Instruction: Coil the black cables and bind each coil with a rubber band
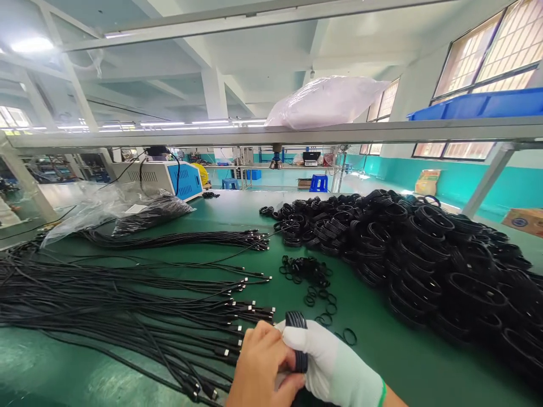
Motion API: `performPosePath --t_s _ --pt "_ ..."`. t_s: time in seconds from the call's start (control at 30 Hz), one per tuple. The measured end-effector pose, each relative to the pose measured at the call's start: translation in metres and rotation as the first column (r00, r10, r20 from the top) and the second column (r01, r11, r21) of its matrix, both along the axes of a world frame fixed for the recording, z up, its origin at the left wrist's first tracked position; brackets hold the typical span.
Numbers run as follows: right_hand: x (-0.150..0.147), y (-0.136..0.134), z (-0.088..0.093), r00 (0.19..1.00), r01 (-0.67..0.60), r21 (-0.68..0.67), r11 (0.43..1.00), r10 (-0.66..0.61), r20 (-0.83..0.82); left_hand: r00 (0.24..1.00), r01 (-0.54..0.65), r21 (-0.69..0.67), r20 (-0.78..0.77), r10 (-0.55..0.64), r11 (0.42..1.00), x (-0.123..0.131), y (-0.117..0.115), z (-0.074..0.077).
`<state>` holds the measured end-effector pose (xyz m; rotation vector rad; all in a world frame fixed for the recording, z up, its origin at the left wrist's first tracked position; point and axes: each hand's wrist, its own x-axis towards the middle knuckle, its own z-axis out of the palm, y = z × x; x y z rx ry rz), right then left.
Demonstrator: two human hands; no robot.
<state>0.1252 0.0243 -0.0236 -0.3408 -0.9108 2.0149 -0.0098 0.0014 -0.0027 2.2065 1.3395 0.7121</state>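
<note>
- Our gloved right hand (335,367) is closed around a coiled black cable (297,339), the loops standing up between thumb and fingers, while our bare left hand (263,367) pinches the same coil from the other side, low at the near edge of the green table (382,350).
- To do this well, we judge the loops should stay stacked flat and even in the right hand, with the left pressing them together so none springs loose; whether a band is already around the coil we cannot tell, since the fingers cover its lower half.
- Just beyond the hands lies a scatter of small black rings (314,282), near enough to pick one without letting go of the coil.
- To our left, straight black cables (106,305) lie side by side, their metal-tipped plugs (246,308) pointing towards the hands; keeping them parallel should make it easier to draw one out cleanly.
- To our right, a large heap of finished coils (424,249) fills the table's far side.
- Farther back left sits a clear plastic bag (106,209) over more cables, and behind it a blue and white machine (169,178).
- A metal shelf rail (297,134) crosses overhead, carrying a white bag (326,102) and a blue bin (479,104).
- The hall behind has teal walls, a blue stool (318,182) and barred windows (487,51).
</note>
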Motion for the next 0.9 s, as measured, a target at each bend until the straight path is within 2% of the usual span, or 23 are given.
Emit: performPosePath --t_s 0.07,0.1,0.2,0.3,0.43,0.53,0.63,0.73,0.8,0.9 --pt "0.003 0.001 0.001 1.000 -0.016 -0.030 0.999 0.016 -0.001 1.000 0.011 0.055 0.002 -0.011 0.998 0.002 -0.004 -0.002" --pt "0.006 0.001 0.001 0.999 -0.048 -0.074 0.996 0.048 0.010 0.999 0.018 0.039 0.031 -0.019 0.999 0.000 -0.004 0.000" --pt "0.018 0.002 0.000 0.981 -0.177 -0.185 0.967 0.189 0.049 0.979 -0.024 -0.100 0.198 0.044 0.995 -0.009 0.004 0.016" --pt "0.022 0.001 -0.001 0.954 -0.263 -0.171 0.949 0.282 0.099 0.962 -0.076 -0.226 0.241 0.131 0.971 -0.017 0.016 0.029" --pt "0.015 -0.004 -0.005 0.939 -0.223 -0.161 0.961 0.256 0.230 0.985 -0.060 -0.258 0.144 0.100 0.964 -0.011 0.028 0.021" --pt "0.007 -0.005 -0.010 0.939 -0.194 -0.117 0.974 0.219 0.266 0.986 -0.120 -0.183 0.090 0.138 0.976 -0.003 0.027 0.012" --pt "0.007 -0.003 -0.008 0.936 -0.166 -0.063 0.984 0.178 0.302 0.987 -0.143 -0.119 0.055 0.150 0.983 -0.001 0.026 0.013" --pt "0.024 0.005 0.009 0.941 -0.052 -0.082 0.995 0.077 0.329 0.989 -0.073 -0.159 0.120 0.092 0.985 -0.006 0.036 0.027" --pt "0.047 0.013 0.024 0.959 0.138 -0.083 0.987 -0.112 0.261 0.988 -0.060 -0.161 0.131 0.082 0.985 -0.008 0.049 0.034" --pt "0.083 0.023 0.039 0.905 0.417 -0.098 0.903 -0.403 0.138 0.999 -0.031 -0.108 0.012 0.032 0.994 0.001 0.069 0.032"
